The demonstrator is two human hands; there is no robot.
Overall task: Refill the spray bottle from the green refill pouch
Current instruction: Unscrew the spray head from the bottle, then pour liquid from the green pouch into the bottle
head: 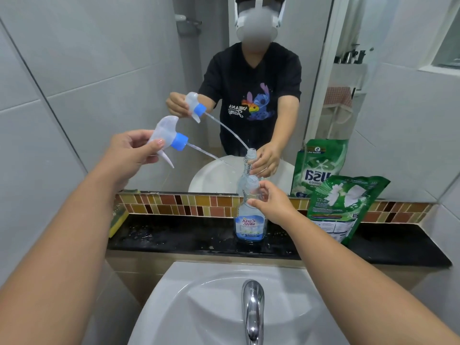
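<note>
Clear plastic, the spray bottle (251, 215) stands upright and uncapped on the black bench (174, 237), just behind the white sink (199, 302). The right hand (271, 205) grips the bottle at its neck. Left of the bottle and raised above it, the left hand (132, 153) holds the trigger sprayer head (169, 138) with its blue collar, its dip tube (211, 156) slanting toward the bottle's mouth. Just right of the bottle, the green refill pouch (343, 207) leans against the mirror (124, 70).
</note>
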